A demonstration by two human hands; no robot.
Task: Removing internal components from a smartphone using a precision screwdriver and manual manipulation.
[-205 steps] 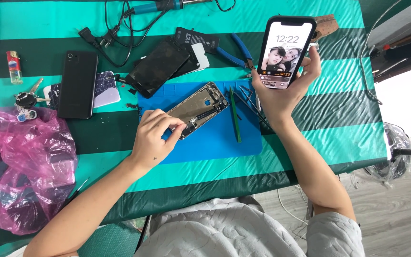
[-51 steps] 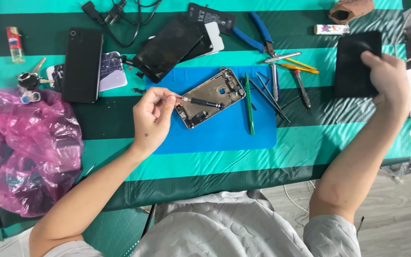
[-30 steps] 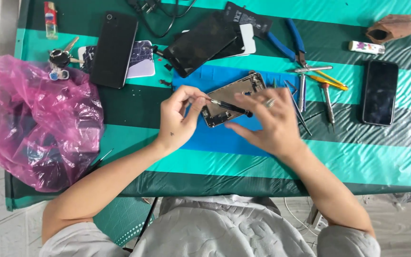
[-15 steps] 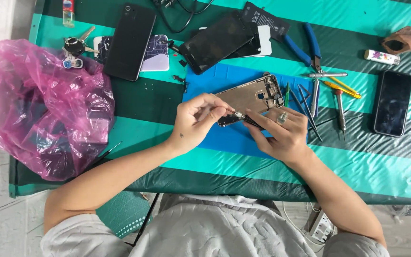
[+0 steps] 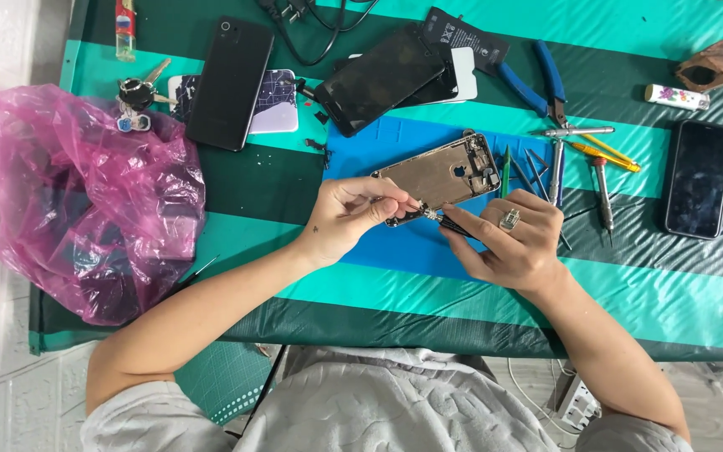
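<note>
- Opened phone [image 5: 443, 173], back shell up with its inner parts showing, lying tilted on the blue mat [image 5: 395, 142] near the middle of the table.
- Left hand [image 5: 346, 216] at the phone's lower left edge, fingers pinched together on a thin tool [image 5: 407, 208] pointing at the phone's bottom end.
- Right hand [image 5: 509, 240] just right of it, ring on one finger, fingertips closed on dark tweezers [image 5: 453, 223] meeting the thin tool at the phone's lower edge.
- Green pry stick [image 5: 505, 161] lying just right of the phone, on the mat.
- Further right: a row of screwdrivers [image 5: 600, 189] and blue pliers [image 5: 535, 81], laid on the striped green cloth [image 5: 679, 293].
- Black phone [image 5: 698, 177] face up, well right of the tools, untouched.
- Above the mat: detached dark screen [image 5: 381, 78] over a white phone, battery [image 5: 460, 37] beside it, black cables [image 5: 311, 17] at the table's far edge.
- Upper left: another black phone [image 5: 228, 82] resting partly on a patterned case [image 5: 271, 99]; keys [image 5: 135, 94] just left of it.
- Pink plastic bag [image 5: 85, 197] crumpled at the table's left end.
- Small lighter [image 5: 677, 96] and a brown object [image 5: 717, 65] in the upper right corner.
</note>
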